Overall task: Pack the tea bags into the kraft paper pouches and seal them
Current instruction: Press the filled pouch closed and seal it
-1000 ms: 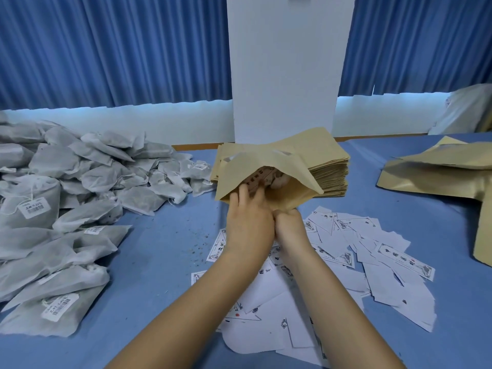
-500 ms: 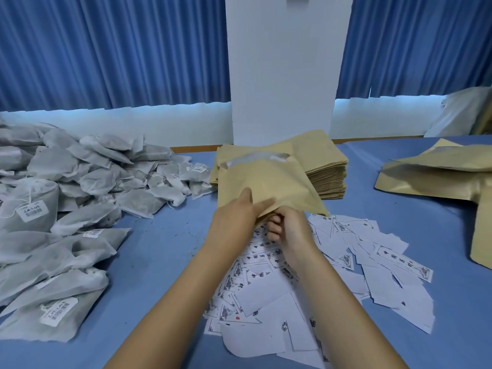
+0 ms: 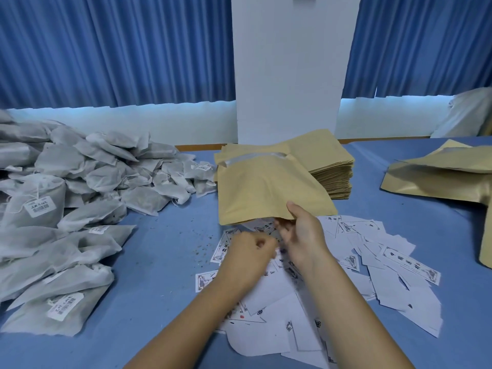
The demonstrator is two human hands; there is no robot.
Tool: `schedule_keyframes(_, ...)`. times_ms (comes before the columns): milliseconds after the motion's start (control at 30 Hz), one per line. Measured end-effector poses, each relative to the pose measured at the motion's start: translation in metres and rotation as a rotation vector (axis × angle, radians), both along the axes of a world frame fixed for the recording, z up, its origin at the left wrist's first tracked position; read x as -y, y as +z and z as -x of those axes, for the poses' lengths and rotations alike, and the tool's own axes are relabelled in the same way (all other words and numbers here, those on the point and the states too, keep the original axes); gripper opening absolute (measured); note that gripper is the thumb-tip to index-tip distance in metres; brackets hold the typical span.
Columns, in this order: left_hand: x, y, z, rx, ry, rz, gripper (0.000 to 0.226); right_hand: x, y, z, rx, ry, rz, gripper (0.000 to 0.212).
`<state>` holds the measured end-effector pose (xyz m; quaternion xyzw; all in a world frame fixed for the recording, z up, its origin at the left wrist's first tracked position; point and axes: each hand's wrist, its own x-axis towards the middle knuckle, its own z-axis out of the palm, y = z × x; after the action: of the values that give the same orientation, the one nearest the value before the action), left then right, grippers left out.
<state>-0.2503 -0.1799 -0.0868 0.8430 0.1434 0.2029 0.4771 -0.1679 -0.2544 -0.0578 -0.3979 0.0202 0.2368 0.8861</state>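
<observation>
Kraft pouch [image 3: 266, 193] in right hand [image 3: 306, 235], labels [image 3: 410, 265] illegible

Pleated blue curtains [image 3: 114, 49] hang across the back, split by a broad white pillar [image 3: 292, 70] at centre. Beneath the curtains runs a pale wall band [image 3: 119, 121], lit a cool bluish white (daylight or lamp, hard to say). The surface [image 3: 165, 235] is blue, with a thin wooden edge [image 3: 197, 148] showing along its far side.

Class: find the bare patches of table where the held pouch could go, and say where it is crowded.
Bare: the blue cloth between the tea bag heap and the paper labels; also between the pouch stack and the big kraft bags. Crowded: left side, centre front.
</observation>
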Motion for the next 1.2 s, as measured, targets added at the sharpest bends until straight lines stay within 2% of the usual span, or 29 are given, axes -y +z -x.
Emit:
schedule_keyframes(67, -0.007, 0.001, -0.007, 0.029, 0.087, 0.432, 0.027, -0.005, -0.003, 0.006, 0.044, 0.068, 0.046, 0.01)
schedule_keyframes(133, -0.017, 0.006, -0.008, 0.165, 0.122, 0.651, 0.017, -0.01, -0.005, 0.012, 0.075, 0.151, 0.08, 0.017)
schedule_keyframes(267, -0.025, 0.008, -0.005, 0.112, 0.076, 0.634, 0.028, -0.009, -0.009, 0.01, 0.102, 0.205, 0.169, 0.019)
schedule_keyframes(367, -0.027, 0.008, -0.007, 0.1, 0.155, 0.742, 0.029, -0.004, -0.01, 0.004, 0.139, 0.247, 0.284, 0.016)
schedule_keyframes(467, -0.032, 0.004, -0.006, 0.065, 0.249, 0.713, 0.039, 0.002, -0.01, -0.004, 0.092, 0.143, 0.297, 0.016)
schedule_keyframes(700, -0.042, 0.007, -0.006, 0.28, 0.365, 0.667, 0.029, 0.009, -0.008, -0.009, 0.087, 0.196, 0.305, 0.009)
schedule_keyframes(900, -0.046, 0.002, -0.007, 0.257, 0.378, 0.744, 0.027, 0.006, -0.015, -0.012, 0.186, 0.129, 0.41, 0.011)
schedule_keyframes(1000, -0.046, 0.001, -0.007, 0.24, 0.383, 0.738, 0.032, 0.006, -0.016, -0.01, 0.173, 0.095, 0.378, 0.012)
schedule_keyframes(1133, -0.045, -0.001, -0.007, 0.23, 0.395, 0.731, 0.037, -0.001, -0.015, 0.0, 0.029, 0.132, 0.16, 0.015)
schedule_keyframes(1200, -0.044, -0.001, -0.007, 0.228, 0.387, 0.724, 0.034, -0.004, -0.015, 0.005, 0.047, 0.108, 0.196, 0.015)
